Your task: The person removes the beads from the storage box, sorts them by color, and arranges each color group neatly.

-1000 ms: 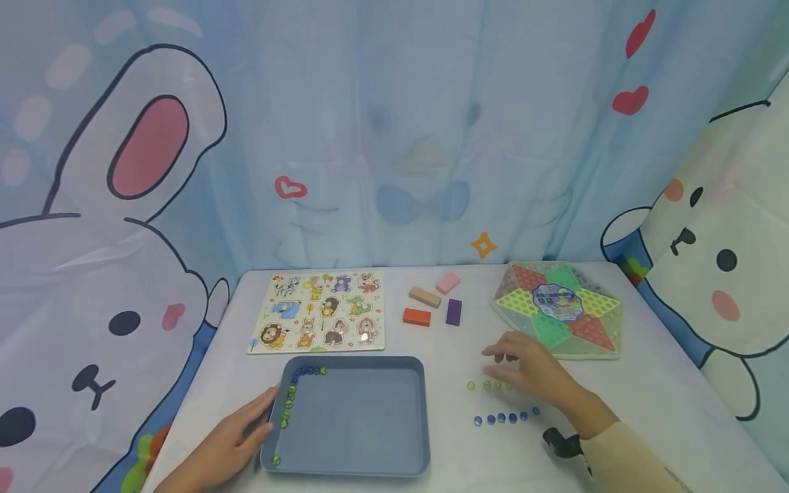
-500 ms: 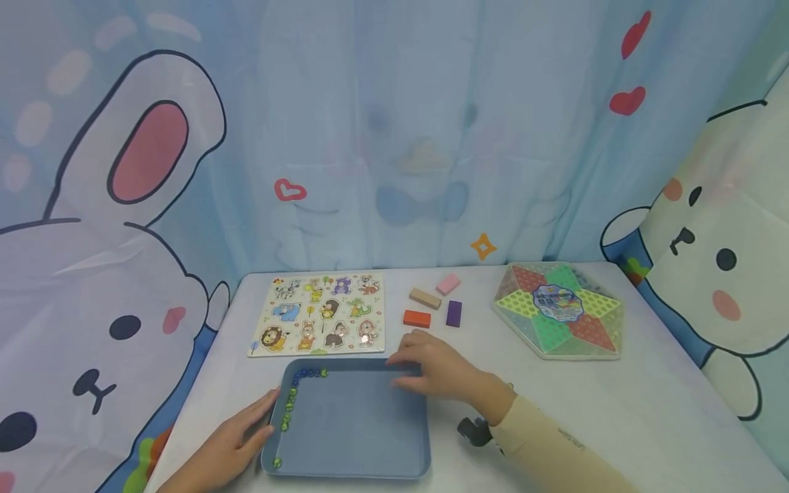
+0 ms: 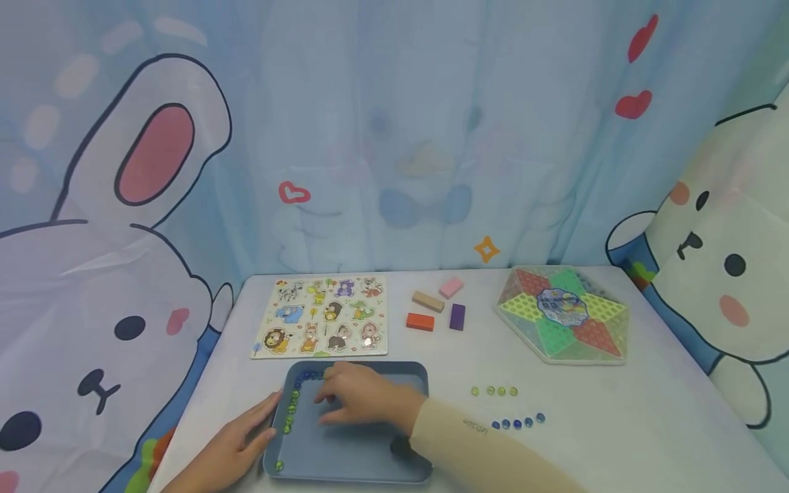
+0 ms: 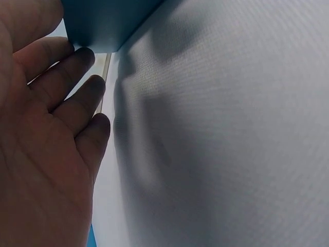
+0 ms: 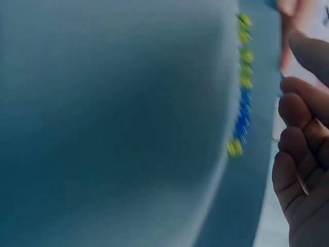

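Note:
A blue-grey tray (image 3: pixel 351 455) lies before me, with green marbles (image 3: pixel 291 411) and blue marbles (image 3: pixel 302 378) lined along its left and far sides. One more green marble (image 3: pixel 279 465) sits alone at its near left corner. My left hand (image 3: pixel 237 441) rests against the tray's left edge, fingers extended and thumb at the rim. Over the tray, my right hand (image 3: pixel 364 397) is bent towards the far end of the marble line. Its thumb and forefinger look apart, and I see nothing between them. The marble at that end is partly hidden by the hand.
Right of the tray are a row of green marbles (image 3: pixel 502 391) and a row of blue marbles (image 3: pixel 517 424), partly behind my sleeve. Farther back stand an animal puzzle board (image 3: pixel 320 318), several coloured blocks (image 3: pixel 420 322) and a hexagonal game box (image 3: pixel 562 318).
My right hand has moved left from above the green marbles on the table, across the tray's right rim, to the marble line inside. The left hand has stayed at the tray's edge.

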Motion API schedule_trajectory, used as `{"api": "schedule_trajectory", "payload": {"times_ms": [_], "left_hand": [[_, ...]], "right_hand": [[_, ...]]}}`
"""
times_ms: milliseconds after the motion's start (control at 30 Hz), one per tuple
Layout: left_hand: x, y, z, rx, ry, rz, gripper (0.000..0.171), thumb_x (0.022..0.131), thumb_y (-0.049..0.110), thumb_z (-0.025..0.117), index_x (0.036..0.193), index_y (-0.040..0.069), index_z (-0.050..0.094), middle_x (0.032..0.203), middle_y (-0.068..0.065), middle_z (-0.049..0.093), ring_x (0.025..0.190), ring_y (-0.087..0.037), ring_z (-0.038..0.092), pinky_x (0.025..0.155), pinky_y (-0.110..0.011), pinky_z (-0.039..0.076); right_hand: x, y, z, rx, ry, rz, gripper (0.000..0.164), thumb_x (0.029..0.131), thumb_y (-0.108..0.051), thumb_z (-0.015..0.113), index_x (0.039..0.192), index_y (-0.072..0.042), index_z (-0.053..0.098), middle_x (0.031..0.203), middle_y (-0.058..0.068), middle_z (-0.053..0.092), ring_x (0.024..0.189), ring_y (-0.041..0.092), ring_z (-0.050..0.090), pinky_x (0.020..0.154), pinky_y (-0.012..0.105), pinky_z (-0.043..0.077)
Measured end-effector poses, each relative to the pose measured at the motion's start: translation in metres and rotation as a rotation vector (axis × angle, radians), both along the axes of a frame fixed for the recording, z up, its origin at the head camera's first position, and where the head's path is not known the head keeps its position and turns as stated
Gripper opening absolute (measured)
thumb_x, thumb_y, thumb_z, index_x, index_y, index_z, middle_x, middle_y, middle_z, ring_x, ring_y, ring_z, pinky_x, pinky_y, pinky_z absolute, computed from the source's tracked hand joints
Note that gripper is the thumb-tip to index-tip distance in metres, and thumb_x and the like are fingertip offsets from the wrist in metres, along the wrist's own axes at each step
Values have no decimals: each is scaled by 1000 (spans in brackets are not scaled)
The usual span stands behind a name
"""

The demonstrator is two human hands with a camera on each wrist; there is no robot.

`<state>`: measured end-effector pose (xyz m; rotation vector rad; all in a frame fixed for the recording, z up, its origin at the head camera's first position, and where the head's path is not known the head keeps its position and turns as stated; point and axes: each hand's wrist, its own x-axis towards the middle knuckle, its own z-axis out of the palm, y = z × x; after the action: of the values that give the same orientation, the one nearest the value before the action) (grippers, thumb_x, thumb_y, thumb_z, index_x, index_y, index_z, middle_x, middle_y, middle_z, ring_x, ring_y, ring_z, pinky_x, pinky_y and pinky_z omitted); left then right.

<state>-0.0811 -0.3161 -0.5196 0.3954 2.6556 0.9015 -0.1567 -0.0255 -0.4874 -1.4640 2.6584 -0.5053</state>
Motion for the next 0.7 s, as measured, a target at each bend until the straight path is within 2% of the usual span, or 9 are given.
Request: {"api": "schedule_trajectory", "payload": {"times_ms": [267,367,533,700], "left_hand": [[1,-1,-2,1,6,0,70,106,59,49,166,26,31,171,0,34,156,-28,35,124,-54,38],[1,-1,-2,2,7,0,69,106,58,49,166,27,31,171,1,34,156,-28,35,124,-53,38],[0,-1,-4,-4,29,0,69,106,58,49,165,28,32,171,2,35,156,-26,36,124,-53,39],[0,-3,-7,-18,66,-2,68,106,58,48,165,27,33,170,3,36,155,-26,38,123,-52,41]], "right_hand": [[2,-35,-27,45,-16,-10,38,88,-56,79,117,-31,79,97,-20,67,87,-5,50,75,7,44],[4,-43,-31,37,-18,-20,38,87,-57,80,115,-32,79,95,-20,66,85,-6,50,75,7,44],[7,-53,-32,16,13,-31,37,85,-55,83,112,-30,81,89,-20,66,82,-6,49,72,6,42],[10,-60,-25,17,0,-35,33,86,-52,83,111,-31,81,90,-21,67,86,-7,52,78,6,46]]}}
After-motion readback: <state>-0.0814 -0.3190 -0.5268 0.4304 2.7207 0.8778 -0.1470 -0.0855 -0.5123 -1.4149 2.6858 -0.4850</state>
